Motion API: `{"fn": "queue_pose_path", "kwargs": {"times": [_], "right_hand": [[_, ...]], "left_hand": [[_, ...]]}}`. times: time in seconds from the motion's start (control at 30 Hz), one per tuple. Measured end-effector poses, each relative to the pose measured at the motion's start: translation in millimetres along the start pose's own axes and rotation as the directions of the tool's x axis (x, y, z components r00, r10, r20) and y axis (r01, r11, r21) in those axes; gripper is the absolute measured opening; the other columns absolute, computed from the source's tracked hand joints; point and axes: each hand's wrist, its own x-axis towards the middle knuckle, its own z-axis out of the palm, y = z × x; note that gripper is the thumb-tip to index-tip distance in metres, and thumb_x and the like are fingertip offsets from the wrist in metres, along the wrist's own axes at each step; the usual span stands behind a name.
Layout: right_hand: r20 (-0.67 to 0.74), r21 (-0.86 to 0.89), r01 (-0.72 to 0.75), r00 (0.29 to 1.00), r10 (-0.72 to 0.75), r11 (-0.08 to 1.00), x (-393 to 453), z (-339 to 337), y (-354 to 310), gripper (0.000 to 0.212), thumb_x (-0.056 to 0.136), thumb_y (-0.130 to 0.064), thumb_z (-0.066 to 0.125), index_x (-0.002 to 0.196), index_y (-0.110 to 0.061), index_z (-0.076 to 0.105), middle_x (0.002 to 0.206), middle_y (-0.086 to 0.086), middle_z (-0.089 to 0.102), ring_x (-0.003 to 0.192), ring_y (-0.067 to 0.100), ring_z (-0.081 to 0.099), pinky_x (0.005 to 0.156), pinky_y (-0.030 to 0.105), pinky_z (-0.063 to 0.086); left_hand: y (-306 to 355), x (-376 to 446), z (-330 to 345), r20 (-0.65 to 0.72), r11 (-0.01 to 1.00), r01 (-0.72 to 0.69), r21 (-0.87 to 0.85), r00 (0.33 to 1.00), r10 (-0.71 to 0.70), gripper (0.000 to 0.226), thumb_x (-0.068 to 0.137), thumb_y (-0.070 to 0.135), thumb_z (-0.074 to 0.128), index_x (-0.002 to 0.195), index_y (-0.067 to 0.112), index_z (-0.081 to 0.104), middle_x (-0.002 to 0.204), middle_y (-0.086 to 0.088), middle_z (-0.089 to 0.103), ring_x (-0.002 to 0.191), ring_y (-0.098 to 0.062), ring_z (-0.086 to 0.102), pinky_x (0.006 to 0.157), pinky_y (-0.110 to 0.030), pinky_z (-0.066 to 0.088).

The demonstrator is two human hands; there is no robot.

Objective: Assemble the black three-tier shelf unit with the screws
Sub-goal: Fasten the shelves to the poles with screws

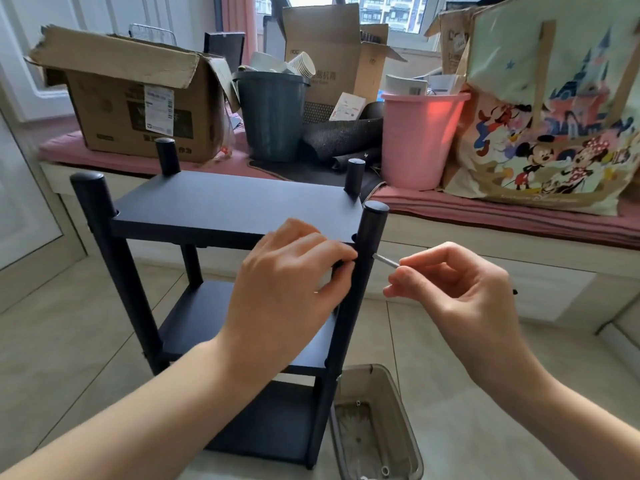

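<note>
Your left hand (pixel 294 271) fingers grip the post (pixel 363 271), steadying it | right hand (pixel 453 282) fingers pinch the hex key (pixel 386 260), driving the top shelf (pixel 235 206) screw.

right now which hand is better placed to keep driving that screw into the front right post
Right. The right hand already pinches the thin metal tool, whose tip meets the front right post just under the top shelf. The left hand is steadying that corner.

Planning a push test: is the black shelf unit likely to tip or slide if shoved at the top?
The shelf unit is tall on a narrow footprint, so it probably tips rather than slides. Its tiers look empty, so it is likely light. The left hand grips the post, probably steadying it.
</note>
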Motion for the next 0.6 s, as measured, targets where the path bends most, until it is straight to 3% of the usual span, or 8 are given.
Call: {"fn": "queue_pose_path", "kwargs": {"times": [0.13, 0.23, 0.33, 0.43, 0.53, 0.6], "right_hand": [[0.003, -0.01, -0.01, 1.0, 0.01, 1.0, 0.8, -0.9, 0.4, 0.01, 0.081, -0.008, 0.076, 0.08, -0.016, 0.07, 0.072, 0.003, 0.075, 0.07, 0.021, 0.075, 0.07, 0.027, 0.059], [0.007, 0.008, -0.025, 1.0, 0.025, 1.0, 0.8, -0.9, 0.1, 0.01, 0.081, -0.005, 0.076, 0.08, -0.012, 0.069, 0.072, 0.005, 0.075, 0.069, 0.021, 0.075, 0.07, 0.027, 0.059], [0.008, 0.019, -0.027, 1.0, 0.027, 0.999, 1.1, -0.4, -0.8, 0.009, 0.082, -0.004, 0.076, 0.081, -0.011, 0.069, 0.072, 0.005, 0.075, 0.069, 0.02, 0.075, 0.069, 0.024, 0.058], [0.004, 0.013, -0.035, 0.999, 0.035, 0.999, 1.0, -0.2, -0.7, 0.008, 0.082, -0.005, 0.075, 0.082, -0.011, 0.069, 0.072, 0.005, 0.075, 0.07, 0.021, 0.075, 0.07, 0.027, 0.059], [0.007, 0.001, -0.041, 0.999, 0.041, 0.999, 0.7, -0.8, 0.7, 0.008, 0.083, -0.006, 0.075, 0.081, -0.011, 0.069, 0.072, 0.005, 0.075, 0.07, 0.021, 0.075, 0.073, 0.034, 0.06], [0.007, -0.003, -0.041, 0.999, 0.041, 0.999, 0.8, -1.4, 1.7, 0.008, 0.082, -0.005, 0.075, 0.081, -0.011, 0.069, 0.073, 0.005, 0.075, 0.07, 0.022, 0.075, 0.074, 0.035, 0.06]], "left_hand": [[8.6, -15.7, 3.8, 0.156, 0.967, 0.217, -0.135, 0.968, -0.196, 0.021, 0.092, 0.033, 0.062, 0.086, 0.017, 0.075, 0.073, 0.011, 0.07, 0.065, -0.006, 0.066, 0.061, -0.032, 0.059], [6.9, -23.8, 12.4, 0.315, 0.823, 0.524, -0.218, 0.836, -0.449, 0.008, 0.091, 0.028, 0.072, 0.091, 0.021, 0.076, 0.074, 0.019, 0.07, 0.074, 0.003, 0.068, 0.067, -0.015, 0.055], [5.0, -21.4, 20.9, 0.412, 0.593, 0.735, -0.329, 0.676, -0.611, 0.018, 0.085, 0.026, 0.079, 0.103, 0.023, 0.076, 0.082, 0.026, 0.07, 0.085, 0.013, 0.066, 0.073, -0.001, 0.047], [9.7, -14.3, 28.4, 0.635, 0.233, 0.86, -0.455, 0.496, -0.592, 0.022, 0.084, 0.028, 0.079, 0.104, 0.034, 0.073, 0.097, 0.021, 0.075, 0.094, 0.01, 0.067, 0.081, -0.008, 0.052], [18.1, -8.7, 35.1, 0.684, 0.018, 0.856, -0.517, 0.426, -0.592, 0.012, 0.085, 0.027, 0.078, 0.095, 0.033, 0.077, 0.099, 0.016, 0.077, 0.096, 0.002, 0.07, 0.085, -0.018, 0.048], [21.3, -5.4, 38.8, 0.669, -0.074, 0.819, -0.569, 0.408, -0.622, 0.016, 0.079, 0.029, 0.08, 0.095, 0.029, 0.079, 0.099, 0.011, 0.077, 0.097, -0.005, 0.071, 0.088, -0.024, 0.048]]}}
